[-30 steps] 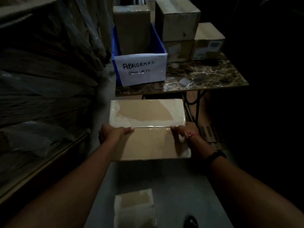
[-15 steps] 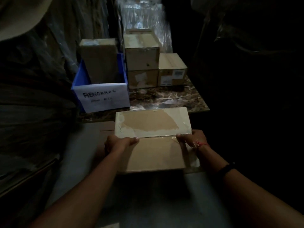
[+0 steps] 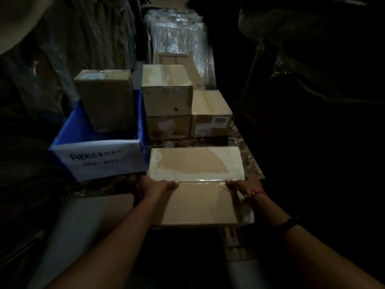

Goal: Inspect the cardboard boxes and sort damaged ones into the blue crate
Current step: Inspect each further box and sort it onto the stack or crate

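The dim aisle is crowded. A dark marbled counter (image 3: 251, 163) carries a blue plastic crate (image 3: 71, 126) on its left side, with a white paper label (image 3: 98, 161) hand-lettered "ABNORMAL" across its front wall. A tall brown cardboard box (image 3: 106, 99) stands upright inside the crate, against its back wall. Just right of the crate sit two stacked brown boxes, the taped upper one (image 3: 166, 90) on top of the lower one (image 3: 168, 127). A smaller box with a barcode sticker (image 3: 211, 115) touches their right side. Behind them stand another carton (image 3: 175, 58) and a shiny plastic-wrapped bundle (image 3: 179, 36).

The flat, rectangular brown cardboard box (image 3: 195, 184) with a torn whitish covering on its top is in front of these, just beside the crate's right front corner. Its far half lies over the counter's near edge and its near half juts toward the person. Whether it rests on the counter or is held just above cannot be told. The stacked boxes stand close behind it. Its long axis runs left to right, its broad face is up, and a clear tape seam crosses it along that axis.

The left hand (image 3: 154, 187) grips the box's left end and the right hand (image 3: 243, 188) its right end. The thumbs lie on top at the seam, and the fingers are curled round the edges. A black band (image 3: 289, 223) circles the right wrist.
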Demonstrator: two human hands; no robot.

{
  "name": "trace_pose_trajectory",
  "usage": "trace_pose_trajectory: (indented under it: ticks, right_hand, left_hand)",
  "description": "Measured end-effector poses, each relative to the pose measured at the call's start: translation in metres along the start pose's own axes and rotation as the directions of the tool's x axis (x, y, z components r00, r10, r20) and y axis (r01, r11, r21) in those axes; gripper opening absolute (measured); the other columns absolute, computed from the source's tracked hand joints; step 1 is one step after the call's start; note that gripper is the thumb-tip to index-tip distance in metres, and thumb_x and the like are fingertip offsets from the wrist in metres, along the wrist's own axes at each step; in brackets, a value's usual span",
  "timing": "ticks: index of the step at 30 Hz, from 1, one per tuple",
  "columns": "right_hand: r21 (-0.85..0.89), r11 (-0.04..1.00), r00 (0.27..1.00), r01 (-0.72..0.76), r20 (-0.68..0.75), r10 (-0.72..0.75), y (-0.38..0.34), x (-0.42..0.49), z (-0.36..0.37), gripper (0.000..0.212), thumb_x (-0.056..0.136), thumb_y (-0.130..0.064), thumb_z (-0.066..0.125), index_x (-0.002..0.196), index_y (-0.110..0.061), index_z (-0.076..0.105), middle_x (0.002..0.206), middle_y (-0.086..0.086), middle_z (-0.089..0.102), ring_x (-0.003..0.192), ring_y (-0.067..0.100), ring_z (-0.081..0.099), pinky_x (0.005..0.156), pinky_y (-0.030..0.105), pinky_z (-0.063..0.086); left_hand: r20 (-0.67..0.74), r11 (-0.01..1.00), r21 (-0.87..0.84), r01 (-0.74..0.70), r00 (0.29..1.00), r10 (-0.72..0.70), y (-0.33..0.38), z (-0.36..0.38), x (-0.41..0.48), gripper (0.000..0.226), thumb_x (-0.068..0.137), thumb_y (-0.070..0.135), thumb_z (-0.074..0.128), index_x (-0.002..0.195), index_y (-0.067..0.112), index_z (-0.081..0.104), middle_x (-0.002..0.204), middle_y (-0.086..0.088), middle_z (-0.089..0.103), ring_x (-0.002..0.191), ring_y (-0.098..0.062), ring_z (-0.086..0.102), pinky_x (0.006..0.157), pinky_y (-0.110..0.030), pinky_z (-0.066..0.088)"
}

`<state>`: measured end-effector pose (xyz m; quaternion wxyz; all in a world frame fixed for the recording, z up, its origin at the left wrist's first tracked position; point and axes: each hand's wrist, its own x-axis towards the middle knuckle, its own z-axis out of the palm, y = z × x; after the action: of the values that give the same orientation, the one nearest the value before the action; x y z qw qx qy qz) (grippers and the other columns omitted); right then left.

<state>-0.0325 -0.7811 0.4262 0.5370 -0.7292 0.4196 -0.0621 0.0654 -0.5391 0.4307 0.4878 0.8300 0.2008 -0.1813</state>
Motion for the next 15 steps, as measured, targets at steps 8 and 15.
trace_pose_trajectory:
  ticks: [8,15]
  right_hand:
    - [0.016,1.0,1.0,-0.02,0.019,0.02,-0.041,0.105,0.011,0.024,0.073,-0.009,0.08,0.095,-0.004,0.071,0.089,0.007,0.069,0.06,0.007,0.054,0.045,0.017,0.039]
    - [-0.031,0.998,0.992,-0.059,0.112,0.062,-0.067,0.177,0.01,0.023,0.078,-0.014,0.077,0.098,-0.004,0.069,0.092,0.012,0.067,0.062,0.01,0.053,0.053,0.021,0.042]
  left_hand:
    - [0.006,1.0,0.012,0.025,1.0,-0.025,0.068,0.054,0.08,0.103,0.046,0.044,0.094,0.13,0.008,0.047,0.135,-0.017,0.053,0.122,-0.037,0.051,0.101,-0.048,0.045]
    - [-0.008,0.999,0.037,0.035,0.999,-0.035,0.112,0.086,0.113,0.093,0.061,0.037,0.091,0.134,0.001,0.045,0.14,-0.019,0.047,0.129,-0.037,0.045,0.102,-0.044,0.04]
